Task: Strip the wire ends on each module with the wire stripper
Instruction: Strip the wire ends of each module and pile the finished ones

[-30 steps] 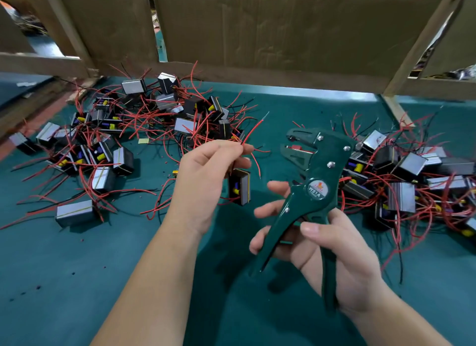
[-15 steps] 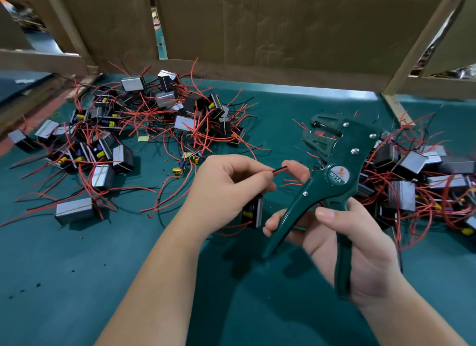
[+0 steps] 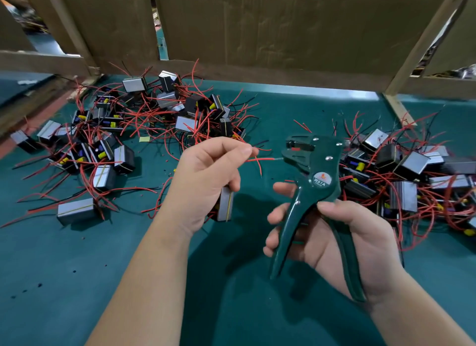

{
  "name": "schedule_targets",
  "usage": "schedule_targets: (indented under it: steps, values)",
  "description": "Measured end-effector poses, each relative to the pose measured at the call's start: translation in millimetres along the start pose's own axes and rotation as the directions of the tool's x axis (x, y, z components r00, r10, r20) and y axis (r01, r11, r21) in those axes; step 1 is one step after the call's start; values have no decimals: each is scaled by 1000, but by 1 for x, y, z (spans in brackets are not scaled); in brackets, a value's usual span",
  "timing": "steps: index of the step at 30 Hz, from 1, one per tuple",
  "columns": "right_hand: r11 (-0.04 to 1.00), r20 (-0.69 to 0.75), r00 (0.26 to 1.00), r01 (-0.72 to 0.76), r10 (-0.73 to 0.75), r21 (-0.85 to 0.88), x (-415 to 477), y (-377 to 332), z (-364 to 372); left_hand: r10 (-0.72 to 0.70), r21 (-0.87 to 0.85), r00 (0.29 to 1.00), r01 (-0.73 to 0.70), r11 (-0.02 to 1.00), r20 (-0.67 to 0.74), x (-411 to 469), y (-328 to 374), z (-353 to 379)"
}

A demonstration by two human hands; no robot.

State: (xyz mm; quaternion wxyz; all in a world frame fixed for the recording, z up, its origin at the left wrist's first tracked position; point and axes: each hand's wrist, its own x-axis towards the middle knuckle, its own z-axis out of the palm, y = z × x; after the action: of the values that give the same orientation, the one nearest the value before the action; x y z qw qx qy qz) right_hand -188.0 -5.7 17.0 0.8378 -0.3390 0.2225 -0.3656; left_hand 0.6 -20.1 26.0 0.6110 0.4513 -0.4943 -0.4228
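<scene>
Left hand (image 3: 206, 175) pinches red wire (image 3: 260, 159), module (image 3: 226, 204) held under palm, bare tip at mouth of wire stripper (image 3: 319, 181) gripped by right hand (image 3: 347, 240); probably mid-batch, with module heaps (image 3: 108, 150) on the bench (image 3: 64, 268), stripped share indeterminate.

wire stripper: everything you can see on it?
The wire stripper is dark green, glossy painted metal by its look, with silver rivets, a round label and a red piece in the head. The right hand grips its two spread handles, head tilted up and left. The bare tip of a red wire meets its mouth.
</scene>
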Motion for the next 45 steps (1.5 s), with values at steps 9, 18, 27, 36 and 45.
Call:
schedule_targets:
  steps: [9,18,27,36,45]
  values:
    - [991,218,968,-107,123,-86,-3,2,4,89,132,996,-86,987,-20,-4,3,4]
    - [989,219,969,-91,116,-120,-3,3,-1,102,43,994,-101,994,-27,-4,6,2]
    - [984,208,970,-98,129,-151,-4,3,-2,102,22,994,-101,995,-30,-4,5,0]
    - [995,-17,998,-67,66,-69,-6,9,12,33,175,997,-45,984,69,-2,0,-3]
    - [994,-48,998,39,-34,105,2,3,4,-27,164,999,33,986,-42,1,-6,-4]
